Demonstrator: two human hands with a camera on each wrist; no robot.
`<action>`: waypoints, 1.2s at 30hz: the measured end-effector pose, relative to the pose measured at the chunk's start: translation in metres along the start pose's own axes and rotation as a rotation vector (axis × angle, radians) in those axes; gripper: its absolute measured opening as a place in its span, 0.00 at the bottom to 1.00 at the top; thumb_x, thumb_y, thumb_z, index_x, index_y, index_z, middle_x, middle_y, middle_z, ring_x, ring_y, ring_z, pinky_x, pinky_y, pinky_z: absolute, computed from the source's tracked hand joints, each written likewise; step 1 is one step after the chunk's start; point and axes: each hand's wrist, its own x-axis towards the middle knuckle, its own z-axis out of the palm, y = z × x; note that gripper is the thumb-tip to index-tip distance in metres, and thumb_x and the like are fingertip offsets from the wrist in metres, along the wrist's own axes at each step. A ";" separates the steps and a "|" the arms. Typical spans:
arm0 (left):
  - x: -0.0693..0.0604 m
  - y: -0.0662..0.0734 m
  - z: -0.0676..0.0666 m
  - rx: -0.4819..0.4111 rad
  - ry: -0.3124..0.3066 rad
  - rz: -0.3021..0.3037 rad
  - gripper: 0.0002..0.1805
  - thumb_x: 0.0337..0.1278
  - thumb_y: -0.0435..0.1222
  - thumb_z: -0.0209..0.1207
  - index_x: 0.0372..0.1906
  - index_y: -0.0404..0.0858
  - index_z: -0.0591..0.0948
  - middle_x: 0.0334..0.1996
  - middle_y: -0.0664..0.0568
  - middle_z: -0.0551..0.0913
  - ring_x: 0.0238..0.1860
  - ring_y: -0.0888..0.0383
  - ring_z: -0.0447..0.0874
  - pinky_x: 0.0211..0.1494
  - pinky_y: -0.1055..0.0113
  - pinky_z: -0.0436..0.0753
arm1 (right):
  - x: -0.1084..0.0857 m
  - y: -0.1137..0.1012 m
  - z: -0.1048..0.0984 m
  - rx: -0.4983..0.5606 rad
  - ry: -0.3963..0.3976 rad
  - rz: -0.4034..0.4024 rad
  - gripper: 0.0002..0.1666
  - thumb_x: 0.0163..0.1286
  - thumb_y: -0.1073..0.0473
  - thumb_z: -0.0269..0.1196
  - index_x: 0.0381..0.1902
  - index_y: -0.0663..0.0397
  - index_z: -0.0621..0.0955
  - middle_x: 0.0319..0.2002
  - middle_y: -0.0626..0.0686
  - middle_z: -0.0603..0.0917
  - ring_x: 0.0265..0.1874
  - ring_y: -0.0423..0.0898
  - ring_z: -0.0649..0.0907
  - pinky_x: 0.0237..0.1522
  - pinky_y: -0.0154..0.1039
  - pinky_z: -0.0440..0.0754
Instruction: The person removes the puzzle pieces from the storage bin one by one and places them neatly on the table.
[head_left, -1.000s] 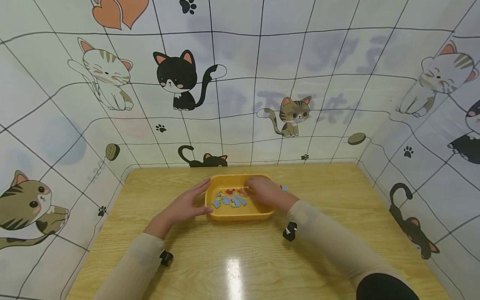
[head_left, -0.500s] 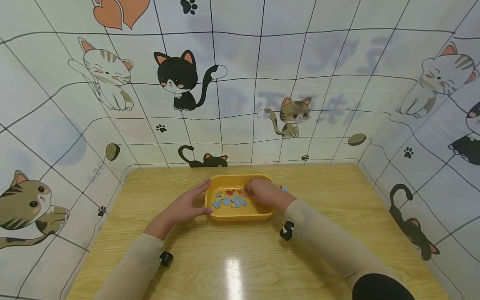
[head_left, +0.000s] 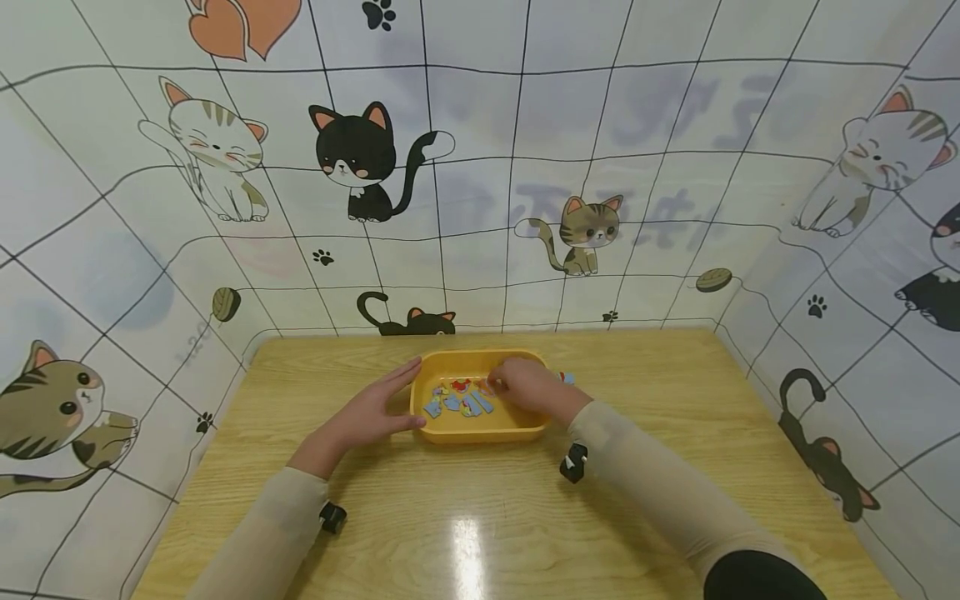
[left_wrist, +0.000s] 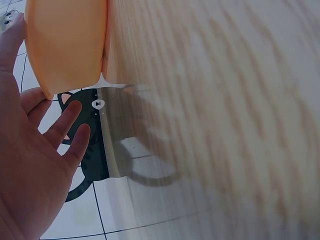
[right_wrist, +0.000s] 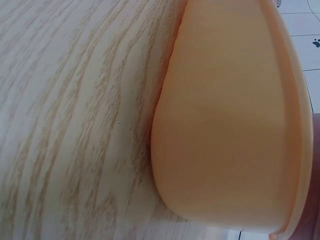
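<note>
A shallow yellow tray (head_left: 480,435) stands near the far side of the table, with several small flat puzzle-like pieces (head_left: 452,402) in it, mostly light blue, some with red or yellow. My left hand (head_left: 369,410) touches the tray's left end with spread fingers, thumb at the front-left and fingertips at the back-left corner. In the left wrist view, two fingers extend past the tray. My right hand (head_left: 525,386) reaches over the right rim with curled fingers, beside a reddish piece (head_left: 485,387). Its fingertips are hidden, so I cannot tell whether they pinch a piece.
Partly hidden behind the right wrist, a light-blue and red item (head_left: 566,377) lies on the wooden table (head_left: 420,517) outside the tray. Cat-patterned sheets (head_left: 480,200) enclose the table at the back and sides. A black camera (head_left: 573,463) sits at each wrist.
My right wrist has shifted slightly left since one second ago, while its hand stays inside the tray. The left hand, tray and visible pieces hold their positions.
</note>
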 end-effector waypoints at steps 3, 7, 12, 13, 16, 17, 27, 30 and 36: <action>0.000 0.000 0.000 0.001 0.000 -0.004 0.56 0.67 0.52 0.77 0.91 0.46 0.59 0.90 0.61 0.51 0.89 0.45 0.49 0.86 0.35 0.56 | -0.001 -0.002 -0.001 0.014 0.002 0.016 0.09 0.81 0.66 0.66 0.49 0.54 0.93 0.43 0.51 0.92 0.39 0.47 0.87 0.47 0.48 0.87; 0.000 -0.001 0.000 0.002 -0.001 0.001 0.56 0.67 0.52 0.77 0.91 0.46 0.59 0.91 0.61 0.50 0.89 0.45 0.49 0.86 0.35 0.57 | -0.002 -0.004 -0.002 0.023 -0.003 0.051 0.11 0.80 0.67 0.67 0.52 0.53 0.93 0.48 0.50 0.93 0.44 0.47 0.89 0.51 0.48 0.89; 0.001 -0.004 0.001 0.006 -0.002 0.010 0.56 0.67 0.53 0.77 0.91 0.45 0.59 0.90 0.61 0.50 0.89 0.46 0.49 0.87 0.36 0.57 | -0.004 -0.005 -0.002 0.036 -0.008 0.081 0.13 0.79 0.66 0.67 0.54 0.53 0.93 0.51 0.50 0.93 0.44 0.46 0.88 0.51 0.47 0.89; 0.001 -0.004 0.001 0.005 -0.002 0.011 0.56 0.67 0.53 0.77 0.91 0.45 0.59 0.90 0.62 0.51 0.89 0.46 0.49 0.87 0.36 0.57 | -0.004 -0.005 -0.001 0.032 -0.007 0.080 0.13 0.80 0.66 0.67 0.55 0.53 0.93 0.51 0.51 0.93 0.44 0.46 0.89 0.51 0.47 0.89; 0.001 -0.004 0.002 0.003 -0.006 0.012 0.56 0.67 0.53 0.76 0.90 0.44 0.60 0.90 0.61 0.50 0.89 0.46 0.49 0.87 0.36 0.57 | -0.006 -0.004 -0.001 0.022 -0.007 0.068 0.12 0.80 0.64 0.67 0.56 0.53 0.93 0.52 0.51 0.93 0.45 0.48 0.88 0.51 0.48 0.89; 0.001 -0.004 0.002 0.001 -0.008 0.012 0.56 0.67 0.53 0.76 0.90 0.44 0.60 0.90 0.61 0.50 0.89 0.46 0.49 0.87 0.36 0.57 | -0.006 -0.004 -0.001 0.020 -0.006 0.062 0.12 0.80 0.63 0.68 0.56 0.53 0.93 0.51 0.51 0.92 0.45 0.48 0.88 0.51 0.48 0.88; 0.000 -0.001 0.001 -0.002 -0.004 0.000 0.55 0.67 0.51 0.77 0.91 0.46 0.59 0.90 0.61 0.50 0.89 0.45 0.49 0.86 0.35 0.57 | -0.005 -0.004 -0.001 0.046 0.034 0.037 0.10 0.77 0.66 0.69 0.49 0.53 0.94 0.45 0.50 0.93 0.42 0.47 0.87 0.49 0.46 0.88; 0.000 0.000 0.000 -0.003 -0.004 0.001 0.55 0.67 0.51 0.77 0.91 0.46 0.59 0.91 0.61 0.51 0.89 0.45 0.50 0.86 0.35 0.57 | -0.005 -0.005 -0.001 0.055 0.031 0.050 0.10 0.76 0.67 0.69 0.49 0.54 0.94 0.45 0.50 0.92 0.42 0.46 0.86 0.50 0.45 0.87; 0.000 0.000 0.000 -0.002 -0.004 -0.004 0.56 0.67 0.52 0.77 0.91 0.46 0.59 0.90 0.61 0.51 0.89 0.45 0.49 0.86 0.34 0.57 | -0.007 -0.007 -0.002 0.067 0.011 0.078 0.09 0.75 0.66 0.70 0.49 0.54 0.91 0.44 0.50 0.88 0.41 0.45 0.80 0.46 0.44 0.84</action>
